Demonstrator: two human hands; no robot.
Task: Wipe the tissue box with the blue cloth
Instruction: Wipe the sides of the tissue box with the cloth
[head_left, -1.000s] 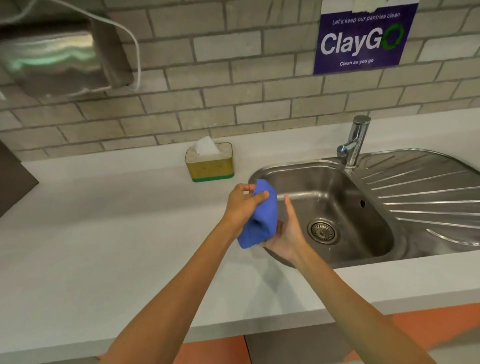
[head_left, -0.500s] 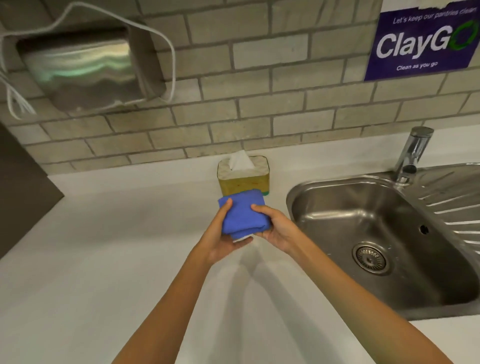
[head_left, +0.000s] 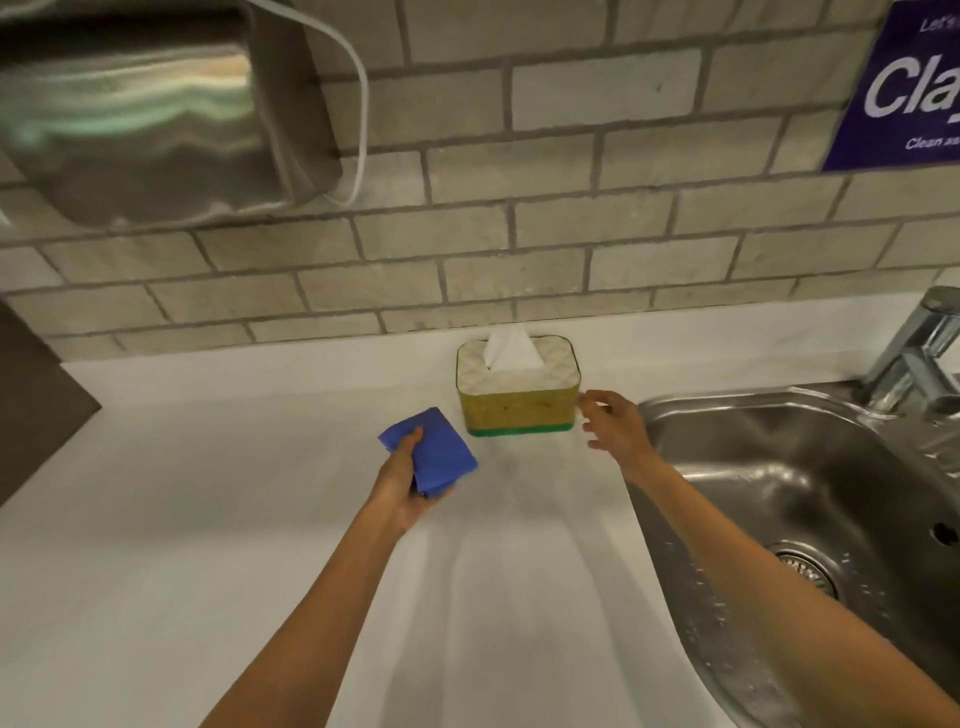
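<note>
tissue box (head_left: 518, 391): sitting upright on the white surface (head_left: 218, 519) near the brick wall (head_left: 519, 208), at 12 o'clock from the hands; yellow sides, green base band, pale patterned top, white tissue (head_left: 511, 349) sticking up from the slot.
blue cloth (head_left: 435, 451): folded into a pad, sitting in the left hand, just off the box's 7 o'clock corner; not touching the box.
left hand (head_left: 408, 480): grip pinching the blue cloth, thumb lying on top, fingers wrapping underneath; hovering above the surface.
right hand (head_left: 615, 428): at 3 o'clock of the box, grip spread, fingers loosely curled; fingertips (head_left: 586, 402) sitting right at the box's right edge, cannot tell if touching.
sink (head_left: 779, 467): steel basin at 3 o'clock of the scene, water droplets showing on the near wall, drain (head_left: 810, 569) partly hiding behind the right forearm.
tap (head_left: 919, 348): standing at the sink's far rim, around 2 o'clock.
wall unit (head_left: 150, 109): shiny metal housing hanging at 10 o'clock, white cable (head_left: 361, 104) looping down its right side.
sign (head_left: 904, 88): purple, at 1 o'clock, running out of frame.
</note>
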